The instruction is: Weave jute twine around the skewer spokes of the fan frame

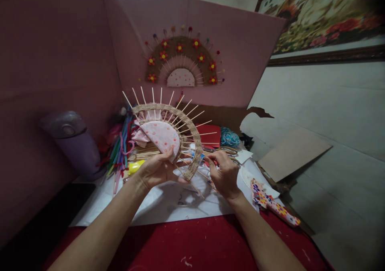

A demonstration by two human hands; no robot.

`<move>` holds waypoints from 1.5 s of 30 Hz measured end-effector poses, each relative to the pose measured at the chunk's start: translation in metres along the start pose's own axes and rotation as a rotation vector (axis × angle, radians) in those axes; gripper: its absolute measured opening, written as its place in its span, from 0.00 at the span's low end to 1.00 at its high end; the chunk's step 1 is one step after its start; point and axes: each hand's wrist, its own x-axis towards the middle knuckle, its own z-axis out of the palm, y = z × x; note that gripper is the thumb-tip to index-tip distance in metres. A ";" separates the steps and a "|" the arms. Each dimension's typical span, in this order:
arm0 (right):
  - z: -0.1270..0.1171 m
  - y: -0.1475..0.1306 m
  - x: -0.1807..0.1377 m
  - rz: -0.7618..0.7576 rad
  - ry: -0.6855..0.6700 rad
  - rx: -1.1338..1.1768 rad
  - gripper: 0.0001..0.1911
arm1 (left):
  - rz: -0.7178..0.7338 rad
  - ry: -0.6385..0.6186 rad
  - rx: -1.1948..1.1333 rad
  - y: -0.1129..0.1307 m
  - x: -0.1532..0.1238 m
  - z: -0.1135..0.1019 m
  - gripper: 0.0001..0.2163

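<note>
My left hand [159, 167] grips a half-round fan by its lower edge, thumb on the front and fingers behind. The fan has a pale pink dotted half-disc [162, 136], thin wooden sticks [189, 109] spreading outward, and a band of woven twine [183, 116] crossing the sticks. At the band's lower right end, my right hand [222, 168] is closed in a pinch beside the sticks. What lies between its fingertips is too small to make out. The fan is held tilted above the table.
A finished-looking fan [189, 58] with flowers hangs on the pink board. White paper [144, 210] covers part of the red cloth [180, 243]. Around lie blue yarn [230, 137], scissors [228, 150], a flower-patterned glue gun [273, 204], pipe cleaners [119, 150] and a purple bottle [75, 142].
</note>
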 end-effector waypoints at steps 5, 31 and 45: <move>-0.001 0.000 0.001 -0.036 -0.006 0.007 0.05 | -0.022 0.008 0.008 0.002 0.000 0.000 0.07; 0.001 0.009 0.009 0.132 0.082 0.209 0.05 | 0.136 0.205 0.033 0.017 -0.003 0.000 0.05; 0.004 0.018 0.009 0.132 0.076 0.103 0.05 | 0.093 0.202 0.118 0.017 -0.003 -0.005 0.07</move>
